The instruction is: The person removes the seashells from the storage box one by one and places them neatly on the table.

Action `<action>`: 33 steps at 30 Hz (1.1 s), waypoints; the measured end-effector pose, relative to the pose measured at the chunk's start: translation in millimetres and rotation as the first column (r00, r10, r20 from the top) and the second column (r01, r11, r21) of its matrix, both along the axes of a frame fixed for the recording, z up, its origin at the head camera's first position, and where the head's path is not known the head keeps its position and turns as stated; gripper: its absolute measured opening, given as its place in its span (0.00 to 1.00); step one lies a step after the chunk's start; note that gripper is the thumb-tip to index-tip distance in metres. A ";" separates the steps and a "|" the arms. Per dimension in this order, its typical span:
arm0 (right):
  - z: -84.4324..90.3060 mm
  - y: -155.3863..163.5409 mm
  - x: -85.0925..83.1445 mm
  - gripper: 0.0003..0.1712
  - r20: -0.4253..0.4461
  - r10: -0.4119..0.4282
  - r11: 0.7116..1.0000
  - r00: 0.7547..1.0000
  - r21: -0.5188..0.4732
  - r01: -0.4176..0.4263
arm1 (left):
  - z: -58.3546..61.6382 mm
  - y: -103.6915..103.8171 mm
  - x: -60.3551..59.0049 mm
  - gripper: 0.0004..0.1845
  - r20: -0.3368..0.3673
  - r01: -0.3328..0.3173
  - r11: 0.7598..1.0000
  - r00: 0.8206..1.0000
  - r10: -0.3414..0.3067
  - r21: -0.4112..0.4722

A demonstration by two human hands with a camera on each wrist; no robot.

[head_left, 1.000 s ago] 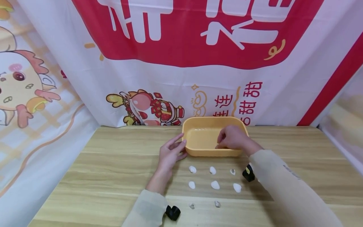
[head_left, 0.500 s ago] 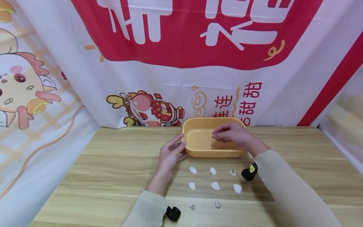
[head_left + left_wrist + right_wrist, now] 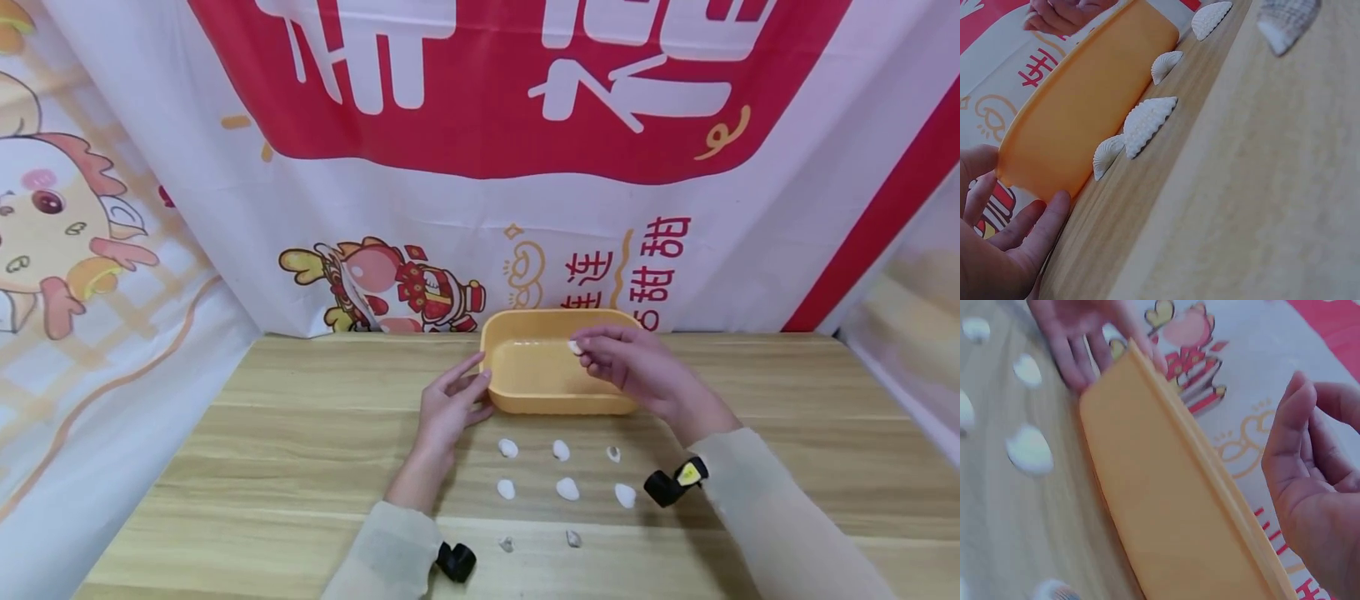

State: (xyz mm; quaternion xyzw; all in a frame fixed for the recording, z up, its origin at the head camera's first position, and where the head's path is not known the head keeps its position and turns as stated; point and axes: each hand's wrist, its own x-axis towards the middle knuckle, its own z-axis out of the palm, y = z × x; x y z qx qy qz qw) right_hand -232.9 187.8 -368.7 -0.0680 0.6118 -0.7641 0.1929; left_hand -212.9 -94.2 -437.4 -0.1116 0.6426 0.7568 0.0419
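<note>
In the head view, my right hand (image 3: 637, 367) is over the yellow plastic tub (image 3: 566, 405), pinching a small white seashell (image 3: 575, 347) between thumb and fingertips. That shell is hidden in the right wrist view, where the hand (image 3: 1322, 469) appears beyond the rim with its fingers curled. My left hand (image 3: 446, 408) touches the tub's left end with fairly straight fingers, some at the rim and others low on the wall. White shells (image 3: 567, 489) lie in rows on the table in front of the tub, with two greyish shells (image 3: 573, 538) nearest me.
The wood-grain table (image 3: 315, 450) meets a white and red printed cloth (image 3: 480, 200) right behind the tub. Another printed cloth (image 3: 90, 350) hangs on the left. Black wrist cameras (image 3: 456, 562) sit at both sleeves, the right one close to the shells.
My right hand has risen from the tub's floor and drawn back slightly to the right, bringing a white shell into sight. The left hand and the laid-out shells stay in place.
</note>
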 end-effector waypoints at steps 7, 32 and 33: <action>-12.6 11.2 49.2 0.11 -0.145 0.146 0.975 0.979 0.191 -0.118 | -0.9 3.1 1.8 0.22 -0.001 0.005 1.000 1.000 -0.005 0.007; -57.5 44.9 138.8 0.06 0.008 0.287 0.774 0.958 0.588 -0.237 | -2.5 -0.7 -0.9 0.22 -0.013 0.007 1.000 1.000 -0.007 0.014; -57.7 44.7 138.6 0.05 0.006 0.290 0.767 0.957 0.597 -0.236 | -2.2 -1.2 -0.8 0.22 -0.014 0.007 1.000 1.000 -0.007 0.013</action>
